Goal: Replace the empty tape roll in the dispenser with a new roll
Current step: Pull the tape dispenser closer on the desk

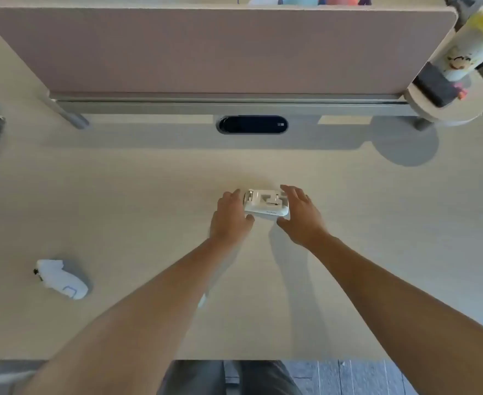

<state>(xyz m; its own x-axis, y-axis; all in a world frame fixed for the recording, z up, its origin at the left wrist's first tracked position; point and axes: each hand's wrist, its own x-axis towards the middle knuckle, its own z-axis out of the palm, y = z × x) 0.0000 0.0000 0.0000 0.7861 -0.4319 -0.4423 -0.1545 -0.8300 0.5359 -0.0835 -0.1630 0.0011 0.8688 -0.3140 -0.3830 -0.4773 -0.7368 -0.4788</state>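
One head view, looking down

You look forward and steeply down from above the tabletop (120,195), at arm's reach, facing the divider panel (220,49) behind it.

dispenser (266,206) mid-desk (120,195) | between both hands | partition (206,49) behind

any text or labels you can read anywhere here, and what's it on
None can be read.
Dispenser: a small dark mark on its near side, too blurred to read.
Desk cable port: a tiny pale mark at its right end, too small to read.
White device: a blue outline, no letters.
Bottle: a cartoon picture, no legible words.
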